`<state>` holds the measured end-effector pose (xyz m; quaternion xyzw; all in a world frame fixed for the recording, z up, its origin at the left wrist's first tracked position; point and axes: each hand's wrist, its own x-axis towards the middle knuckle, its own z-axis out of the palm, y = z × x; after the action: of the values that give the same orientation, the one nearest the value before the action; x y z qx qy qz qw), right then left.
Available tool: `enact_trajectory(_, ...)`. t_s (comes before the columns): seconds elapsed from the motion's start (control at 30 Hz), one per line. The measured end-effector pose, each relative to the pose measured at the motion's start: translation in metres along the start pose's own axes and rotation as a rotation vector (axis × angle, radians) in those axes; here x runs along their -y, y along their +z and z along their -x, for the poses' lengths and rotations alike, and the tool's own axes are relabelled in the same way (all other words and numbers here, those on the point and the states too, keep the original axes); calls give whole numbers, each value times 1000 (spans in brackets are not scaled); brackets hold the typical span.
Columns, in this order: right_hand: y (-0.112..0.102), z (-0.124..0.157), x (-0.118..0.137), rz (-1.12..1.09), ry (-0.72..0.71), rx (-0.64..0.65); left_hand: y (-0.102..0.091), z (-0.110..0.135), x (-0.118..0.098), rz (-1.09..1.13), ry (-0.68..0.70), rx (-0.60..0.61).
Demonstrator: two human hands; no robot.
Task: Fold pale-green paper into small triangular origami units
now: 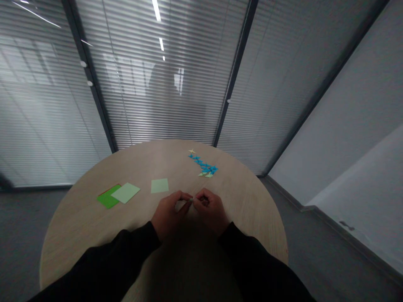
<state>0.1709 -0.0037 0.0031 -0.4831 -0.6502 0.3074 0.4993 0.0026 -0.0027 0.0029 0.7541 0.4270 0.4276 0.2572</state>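
Note:
My left hand (171, 213) and my right hand (210, 209) meet above the near part of a round wooden table (242, 197), their fingertips pinching a small pale folded paper (191, 201). Most of that paper is hidden by my fingers. To the left lie a pale green paper square (125, 192) overlapping a darker green sheet (107, 198), and a lone pale green square (159, 185) sits closer to my hands. Farther back is a cluster of small blue folded paper pieces (203, 165), with pale green folded pieces (205, 174) and a yellowish paper star (192, 151) at its ends.
Behind the table stands a glass partition with slatted blinds (163, 84) in dark frames. A white wall (355, 138) runs along the right side. Grey floor (22, 235) surrounds the table, and my black sleeves (107, 264) cover its near edge.

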Motion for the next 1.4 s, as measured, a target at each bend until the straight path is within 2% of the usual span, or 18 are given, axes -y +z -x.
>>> enact_trajectory(0.17,3,1,-4,-15,27,-13,2,1,3,-122,46,4)
enact_trajectory(0.3,6,1,-10,-74,115,15,2,0,2,-131,18,7)
enact_trajectory(0.4,3,0,-9,-110,61,13,1,-1,1,37,-82,1)
enact_trajectory(0.5,-5,-3,-4,-34,-121,63,-1,-4,3,305,-182,20)
enact_trajectory(0.6,-15,-6,1,48,-294,133,-1,-5,5,501,-221,90)
enact_trajectory(0.67,-20,-8,2,43,-319,178,-2,-5,5,545,-224,133)
enact_trajectory(0.8,-24,-10,1,24,-280,252,-3,-4,7,603,-230,172)
enact_trajectory(0.93,-27,-11,-3,63,-255,247,-2,-3,10,668,-257,191)
enact_trajectory(1.1,-28,-12,-6,130,-260,231,-2,-4,8,587,-239,194)
enact_trajectory(1.3,-24,-11,-7,209,-208,205,-3,-2,5,228,-138,70)
enact_trajectory(1.4,-20,-10,-6,199,-175,194,-3,-2,5,181,-95,51)
